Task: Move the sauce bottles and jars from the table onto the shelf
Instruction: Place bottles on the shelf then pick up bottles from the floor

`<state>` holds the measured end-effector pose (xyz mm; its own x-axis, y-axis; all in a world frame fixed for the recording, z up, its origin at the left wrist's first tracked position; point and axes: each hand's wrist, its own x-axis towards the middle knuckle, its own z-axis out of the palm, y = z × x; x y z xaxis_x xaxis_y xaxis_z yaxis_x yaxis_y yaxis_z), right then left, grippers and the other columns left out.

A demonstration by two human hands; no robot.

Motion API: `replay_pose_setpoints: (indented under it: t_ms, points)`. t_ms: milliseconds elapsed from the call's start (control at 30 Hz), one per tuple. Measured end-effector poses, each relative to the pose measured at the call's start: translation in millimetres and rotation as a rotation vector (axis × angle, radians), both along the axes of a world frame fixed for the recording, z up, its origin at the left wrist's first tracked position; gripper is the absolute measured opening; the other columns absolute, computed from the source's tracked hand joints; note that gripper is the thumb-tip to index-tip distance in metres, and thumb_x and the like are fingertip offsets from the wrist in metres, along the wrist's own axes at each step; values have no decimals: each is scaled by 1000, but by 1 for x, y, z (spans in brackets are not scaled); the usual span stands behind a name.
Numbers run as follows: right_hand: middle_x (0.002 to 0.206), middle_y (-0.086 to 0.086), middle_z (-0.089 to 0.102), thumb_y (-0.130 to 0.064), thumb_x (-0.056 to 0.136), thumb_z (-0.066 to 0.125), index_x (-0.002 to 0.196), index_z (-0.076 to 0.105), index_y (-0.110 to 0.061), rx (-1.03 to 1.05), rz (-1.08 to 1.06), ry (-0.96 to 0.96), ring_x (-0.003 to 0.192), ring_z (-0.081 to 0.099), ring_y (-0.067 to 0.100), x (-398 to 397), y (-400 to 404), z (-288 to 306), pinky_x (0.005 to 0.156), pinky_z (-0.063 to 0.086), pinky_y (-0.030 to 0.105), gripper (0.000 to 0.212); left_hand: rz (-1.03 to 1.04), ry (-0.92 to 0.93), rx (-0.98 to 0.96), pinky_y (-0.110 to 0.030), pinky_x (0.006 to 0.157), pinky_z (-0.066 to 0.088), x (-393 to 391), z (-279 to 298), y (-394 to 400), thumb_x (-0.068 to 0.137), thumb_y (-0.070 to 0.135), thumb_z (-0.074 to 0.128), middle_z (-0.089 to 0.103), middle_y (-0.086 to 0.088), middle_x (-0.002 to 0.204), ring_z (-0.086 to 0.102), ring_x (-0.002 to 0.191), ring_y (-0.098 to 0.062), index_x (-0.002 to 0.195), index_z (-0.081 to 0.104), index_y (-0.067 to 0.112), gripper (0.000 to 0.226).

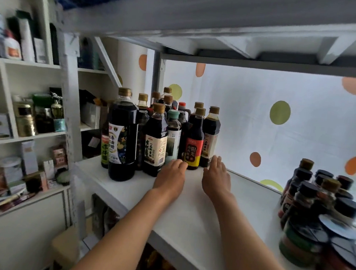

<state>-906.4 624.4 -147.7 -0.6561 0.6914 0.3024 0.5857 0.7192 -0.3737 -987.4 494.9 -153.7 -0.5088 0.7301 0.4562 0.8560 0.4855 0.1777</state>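
Observation:
Several dark sauce bottles stand grouped at the back left of the white shelf [188,218]. Among them are a tall one with a blue label [122,138] and one with a red and yellow label [194,145]. My left hand [170,177] lies flat on the shelf, fingertips at the foot of the red-labelled bottle. My right hand [216,179] rests flat beside it, fingertips close to the rightmost bottle [209,138]. Neither hand holds anything. Stacked jars and small dark-capped bottles [321,216] stand at the shelf's right end.
A polka-dot curtain [282,127] hangs behind the shelf. The upper shelf board [205,20] is low overhead. To the left, white cubby shelves [20,137] hold boxes, tins and jars. More goods sit below the shelf.

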Motion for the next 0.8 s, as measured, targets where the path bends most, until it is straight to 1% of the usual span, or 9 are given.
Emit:
replay_pose_setpoints:
  t_ms: [100, 200, 333, 400, 467, 600, 700, 767, 800]
  points:
    - [165, 10, 4, -28, 105, 30, 157, 5, -10, 68, 2, -85, 152, 7, 26, 20, -35, 2, 122, 15, 43, 60, -14, 47, 1, -35, 119, 20, 11, 1, -39, 101, 12, 40, 32, -9, 154, 22, 145, -25, 147, 33, 9, 47]
    - [165, 9, 3, -28, 106, 28, 157, 5, -10, 139, 31, -108, 152, 4, 25, 30, -77, 2, 123, 11, 44, 58, -3, 86, 2, -38, 122, 9, 21, -1, -82, 104, 17, 33, 20, -7, 160, 8, 150, -23, 151, 24, 8, 49]
    - [165, 8, 4, -28, 107, 24, 156, 6, -10, 207, 66, -93, 152, 2, 23, 33, -145, -2, 123, 10, 44, 56, 10, 57, 42, -39, 123, 7, 28, -8, -141, 105, 19, 29, 7, -6, 163, -2, 151, -20, 155, 10, 9, 54]
    - [165, 7, 3, -28, 107, 22, 157, 6, -11, 239, 115, -87, 152, -1, 21, 32, -179, -5, 124, 8, 43, 55, 20, 87, 52, -40, 123, 8, 29, -20, -170, 105, 19, 32, 2, -5, 163, -5, 150, -21, 155, 6, 10, 57]
    - [165, 5, 2, -28, 107, 21, 157, 5, -12, 275, 157, -61, 152, -3, 19, 29, -214, -12, 124, 5, 40, 54, 46, 151, 56, -42, 123, 9, 25, -38, -202, 103, 19, 39, 1, -7, 163, -5, 150, -23, 154, 2, 10, 63]
    - [165, 5, 3, -26, 107, 23, 157, 8, -12, 348, 260, 6, 151, -5, 16, 24, -282, -44, 124, 0, 38, 54, 155, 135, 127, -46, 120, 19, 15, -80, -267, 101, 22, 43, 15, -12, 161, 9, 149, -26, 149, 6, 8, 62]
    - [165, 5, 2, -28, 107, 21, 157, 8, -11, 333, 352, -24, 151, -6, 16, 9, -328, -73, 124, 0, 39, 54, 238, 57, 130, -44, 121, 11, 9, -110, -313, 103, 20, 39, 11, -10, 161, 6, 149, -25, 152, 10, 8, 58]
    - [164, 4, 1, -27, 107, 21, 157, 7, -11, 313, 406, -46, 151, -7, 15, -6, -354, -95, 124, -3, 37, 54, 291, 31, 115, -42, 121, 4, 5, -128, -340, 102, 21, 39, 5, -9, 162, 1, 150, -23, 153, 7, 8, 61]
    - [165, 4, 1, -25, 107, 23, 157, 7, -12, 305, 434, -55, 151, -7, 14, -14, -365, -106, 123, -5, 36, 54, 311, -1, 96, -43, 122, 5, 2, -136, -353, 102, 21, 40, 3, -9, 162, -1, 150, -24, 154, 6, 8, 63]
